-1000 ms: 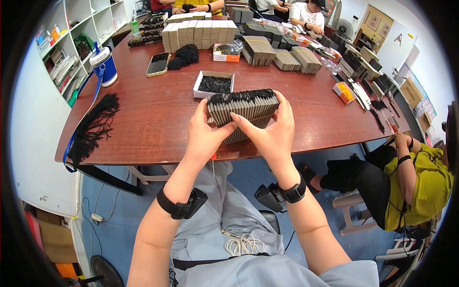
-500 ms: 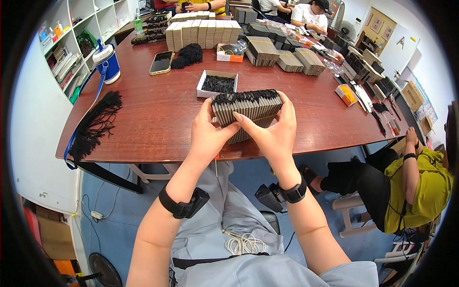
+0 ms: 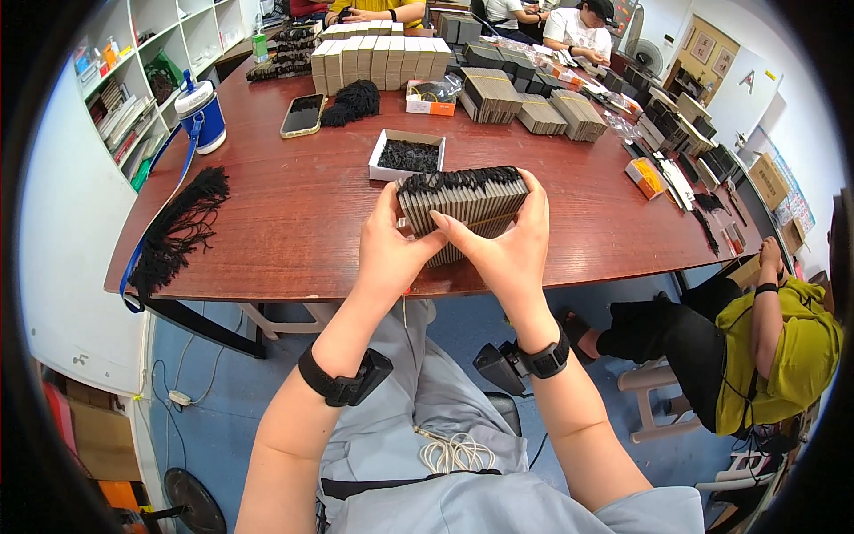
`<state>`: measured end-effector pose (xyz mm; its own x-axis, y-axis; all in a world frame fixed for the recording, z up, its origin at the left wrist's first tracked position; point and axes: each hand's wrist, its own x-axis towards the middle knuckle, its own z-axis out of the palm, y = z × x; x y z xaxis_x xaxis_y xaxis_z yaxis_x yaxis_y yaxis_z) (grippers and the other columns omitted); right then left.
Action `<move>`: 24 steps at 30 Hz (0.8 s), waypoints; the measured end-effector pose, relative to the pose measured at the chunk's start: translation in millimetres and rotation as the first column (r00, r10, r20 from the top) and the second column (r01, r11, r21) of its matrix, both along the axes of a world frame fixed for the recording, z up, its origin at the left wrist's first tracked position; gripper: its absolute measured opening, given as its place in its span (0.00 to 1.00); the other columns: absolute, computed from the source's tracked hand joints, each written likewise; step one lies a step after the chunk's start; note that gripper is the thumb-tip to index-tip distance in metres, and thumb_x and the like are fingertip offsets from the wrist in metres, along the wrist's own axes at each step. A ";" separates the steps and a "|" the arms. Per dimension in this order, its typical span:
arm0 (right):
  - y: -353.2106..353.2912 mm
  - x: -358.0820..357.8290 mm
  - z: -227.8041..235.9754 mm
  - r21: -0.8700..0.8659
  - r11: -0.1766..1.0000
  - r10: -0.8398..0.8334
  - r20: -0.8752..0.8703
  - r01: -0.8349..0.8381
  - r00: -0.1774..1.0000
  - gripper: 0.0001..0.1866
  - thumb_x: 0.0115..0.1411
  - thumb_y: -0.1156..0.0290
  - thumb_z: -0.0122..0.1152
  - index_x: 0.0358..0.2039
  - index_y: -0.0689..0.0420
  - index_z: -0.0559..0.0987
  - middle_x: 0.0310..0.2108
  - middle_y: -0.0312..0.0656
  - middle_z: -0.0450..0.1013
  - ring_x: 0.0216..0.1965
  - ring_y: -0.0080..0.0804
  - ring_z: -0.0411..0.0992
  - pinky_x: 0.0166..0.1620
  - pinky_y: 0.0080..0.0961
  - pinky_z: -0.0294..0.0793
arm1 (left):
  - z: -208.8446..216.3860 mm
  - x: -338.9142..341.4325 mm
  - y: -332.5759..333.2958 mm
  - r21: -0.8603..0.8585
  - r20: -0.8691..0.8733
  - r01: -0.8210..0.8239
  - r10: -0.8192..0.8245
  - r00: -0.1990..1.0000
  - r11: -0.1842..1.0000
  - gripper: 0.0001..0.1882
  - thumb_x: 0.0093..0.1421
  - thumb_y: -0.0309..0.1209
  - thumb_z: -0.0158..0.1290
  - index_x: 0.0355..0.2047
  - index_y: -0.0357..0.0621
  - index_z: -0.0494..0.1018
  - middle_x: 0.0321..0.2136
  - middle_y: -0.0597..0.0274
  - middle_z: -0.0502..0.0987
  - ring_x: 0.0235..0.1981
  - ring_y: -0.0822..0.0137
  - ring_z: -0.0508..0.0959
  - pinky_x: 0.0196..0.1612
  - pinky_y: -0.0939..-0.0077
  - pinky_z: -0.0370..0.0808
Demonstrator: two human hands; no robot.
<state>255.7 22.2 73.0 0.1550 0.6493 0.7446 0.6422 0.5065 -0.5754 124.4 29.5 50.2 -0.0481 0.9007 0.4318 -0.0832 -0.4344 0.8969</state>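
Both hands hold one thick bundle of tan cards with black strings along its top edge [image 3: 463, 200], raised just above the near edge of the dark red table [image 3: 294, 222]. My left hand [image 3: 389, 249] grips the bundle's left end and underside. My right hand [image 3: 505, 242] clasps the right end, its index finger lying across the front of the cards. A thin band crosses the bundle's front. Behind the bundle sits a small white box of black strings [image 3: 406, 155].
A bunch of black tassels [image 3: 178, 231] hangs over the table's left edge. A phone [image 3: 302, 115], a blue and white jug [image 3: 201, 114] and rows of stacked cards [image 3: 374, 58] lie farther back. A seated person in yellow [image 3: 774, 356] is at right; white shelves [image 3: 133, 80] stand at left.
The bundle has been turned slightly, and my right index finger has moved across its front. The hands stay at the table's near edge.
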 end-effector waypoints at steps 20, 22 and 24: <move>-3.4 -3.8 -1.7 -0.032 0.999 0.029 -0.051 -0.030 0.998 0.45 0.30 0.60 0.73 0.45 0.67 0.58 0.38 0.49 0.62 0.41 0.38 0.64 0.44 0.30 0.64 | -4.0 3.1 -1.7 0.028 -0.010 -0.034 0.034 0.999 0.999 0.22 0.42 0.23 0.57 0.38 0.39 0.63 0.33 0.60 0.74 0.35 0.70 0.75 0.37 0.77 0.72; -5.7 -4.8 0.0 -0.056 0.998 0.021 -0.058 -0.025 0.998 0.45 0.30 0.63 0.73 0.46 0.66 0.57 0.39 0.47 0.62 0.41 0.34 0.63 0.45 0.27 0.63 | 0.8 4.6 -4.8 -0.002 -0.055 -0.044 0.044 0.998 0.999 0.22 0.42 0.16 0.56 0.38 0.37 0.62 0.34 0.60 0.74 0.36 0.72 0.74 0.39 0.78 0.71; -6.9 -4.7 0.8 -0.067 0.998 0.013 -0.079 -0.018 0.997 0.46 0.29 0.63 0.74 0.46 0.66 0.57 0.39 0.47 0.62 0.42 0.34 0.63 0.45 0.28 0.63 | 1.6 5.7 -5.4 0.002 -0.066 -0.050 0.050 0.997 0.999 0.22 0.42 0.16 0.56 0.38 0.37 0.62 0.33 0.60 0.74 0.35 0.73 0.74 0.39 0.78 0.71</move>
